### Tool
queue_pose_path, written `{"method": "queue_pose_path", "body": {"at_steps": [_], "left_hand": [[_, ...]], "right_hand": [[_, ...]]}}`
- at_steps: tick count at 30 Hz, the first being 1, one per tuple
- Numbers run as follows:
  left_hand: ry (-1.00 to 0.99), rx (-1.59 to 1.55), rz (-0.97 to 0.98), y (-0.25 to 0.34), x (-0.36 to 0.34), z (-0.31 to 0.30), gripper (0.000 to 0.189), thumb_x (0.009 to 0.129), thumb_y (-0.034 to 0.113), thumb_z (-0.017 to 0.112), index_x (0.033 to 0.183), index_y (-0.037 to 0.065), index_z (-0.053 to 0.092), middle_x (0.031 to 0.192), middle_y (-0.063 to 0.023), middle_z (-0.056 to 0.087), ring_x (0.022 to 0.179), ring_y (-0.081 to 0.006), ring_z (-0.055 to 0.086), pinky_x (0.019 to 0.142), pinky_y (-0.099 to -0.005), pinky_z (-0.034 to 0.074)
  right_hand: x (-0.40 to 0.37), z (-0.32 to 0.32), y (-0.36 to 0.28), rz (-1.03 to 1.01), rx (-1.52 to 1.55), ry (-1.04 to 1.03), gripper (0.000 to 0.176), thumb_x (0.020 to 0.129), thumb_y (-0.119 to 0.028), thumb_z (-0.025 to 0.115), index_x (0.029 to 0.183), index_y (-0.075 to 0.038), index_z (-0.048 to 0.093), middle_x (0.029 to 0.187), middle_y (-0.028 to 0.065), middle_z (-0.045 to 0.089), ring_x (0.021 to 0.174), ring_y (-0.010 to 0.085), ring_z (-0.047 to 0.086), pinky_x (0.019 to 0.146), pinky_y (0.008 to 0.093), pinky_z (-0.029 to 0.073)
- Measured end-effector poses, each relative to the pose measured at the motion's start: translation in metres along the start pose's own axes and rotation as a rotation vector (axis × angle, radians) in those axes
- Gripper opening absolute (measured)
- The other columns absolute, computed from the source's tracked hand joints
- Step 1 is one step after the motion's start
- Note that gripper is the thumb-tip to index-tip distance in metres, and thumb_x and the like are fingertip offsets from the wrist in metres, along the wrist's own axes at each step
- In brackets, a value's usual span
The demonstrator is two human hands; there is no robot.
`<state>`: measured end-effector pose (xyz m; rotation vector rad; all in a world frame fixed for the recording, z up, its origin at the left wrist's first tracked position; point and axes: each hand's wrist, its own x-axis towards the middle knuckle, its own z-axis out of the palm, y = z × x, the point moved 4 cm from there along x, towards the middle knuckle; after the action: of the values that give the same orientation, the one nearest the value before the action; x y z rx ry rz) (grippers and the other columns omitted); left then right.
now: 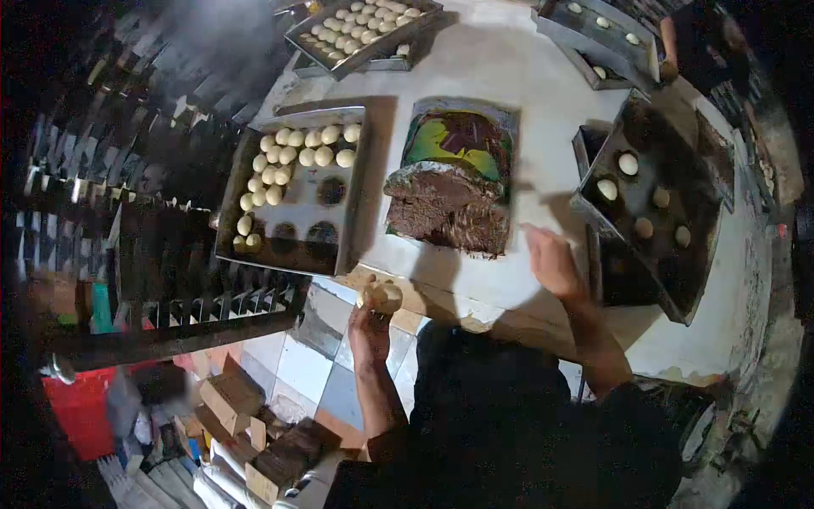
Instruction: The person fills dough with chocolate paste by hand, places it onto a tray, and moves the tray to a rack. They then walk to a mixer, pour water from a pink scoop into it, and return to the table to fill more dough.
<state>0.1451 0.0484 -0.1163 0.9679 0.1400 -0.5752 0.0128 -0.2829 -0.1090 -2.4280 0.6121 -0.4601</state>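
My left hand [370, 327] holds a pale dough ball [381, 295] at the near edge of the white table [509, 68]. My right hand [551, 261] rests on the table edge just right of a brown filling mass [445, 208] lying on a tray with green and dark paper. Its fingers are loosely curled and nothing shows in it. Left of the filling stands a dark baking tray [348, 246] with several rows of dough balls [297, 157] and a few dark filled ones.
A tilted dark tray [678, 263] with a few dough balls stands at the right. More trays with balls [360, 24] are at the far side. A dark rack [195, 297] stands left, with boxes [229, 399] on the tiled floor.
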Motion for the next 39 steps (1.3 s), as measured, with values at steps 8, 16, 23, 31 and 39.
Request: {"method": "queue_pose_path", "body": {"at_steps": [8,16,23,31,39], "left_hand": [[-0.010,0.026,-0.070,-0.010,0.019,0.021,0.042,0.095,0.019,0.054,0.127,-0.008,0.051,0.131,-0.0213,0.053,0.122,-0.0306,0.053,0.101,-0.0423,0.045],[0.007,0.101,0.017,-0.008,0.027,0.051,0.039,0.096,0.013,0.052,0.128,-0.009,0.049,0.134,-0.0195,0.051,0.123,-0.0316,0.052,0.103,-0.0438,0.045],[-0.097,-0.256,-0.333,-0.050,0.044,0.102,0.041,0.099,0.026,0.049,0.131,-0.001,0.049,0.127,-0.0142,0.056,0.118,-0.0261,0.054,0.106,-0.0389,0.042],[-0.044,-0.202,-0.213,-0.045,0.035,0.079,0.041,0.099,0.025,0.048,0.130,-0.001,0.049,0.128,-0.0137,0.056,0.119,-0.0261,0.054,0.106,-0.0388,0.042],[-0.274,0.438,0.460,0.003,-0.027,0.116,0.062,0.097,0.022,0.051,0.146,-0.003,0.024,0.132,-0.0181,0.047,0.119,-0.0237,0.049,0.103,-0.0386,0.037]], "right_hand": [[0.025,0.055,-0.013,-0.128,-0.145,-0.225,0.045,0.082,-0.001,0.052,0.126,-0.007,0.056,0.093,0.0180,0.059,0.074,0.0376,0.063,0.064,0.0440,0.052],[0.048,0.047,-0.004,-0.091,0.237,-0.763,0.024,0.088,-0.012,0.053,0.105,-0.004,0.068,0.089,0.0157,0.070,0.081,0.0315,0.068,0.071,0.0390,0.054],[0.008,0.020,-0.049,-0.289,0.325,-0.318,0.036,0.082,0.000,0.060,0.117,-0.005,0.064,0.083,0.0152,0.064,0.073,0.0279,0.063,0.065,0.0338,0.050],[-0.020,0.042,-0.002,-0.412,-0.260,0.072,0.042,0.081,-0.002,0.060,0.123,-0.006,0.062,0.089,0.0154,0.060,0.079,0.0342,0.059,0.065,0.0433,0.050],[-0.014,-0.004,-0.183,-0.312,0.495,0.000,0.038,0.082,-0.017,0.074,0.108,0.009,0.063,0.109,0.0136,0.056,0.094,0.0178,0.062,0.075,0.0291,0.055]]}}
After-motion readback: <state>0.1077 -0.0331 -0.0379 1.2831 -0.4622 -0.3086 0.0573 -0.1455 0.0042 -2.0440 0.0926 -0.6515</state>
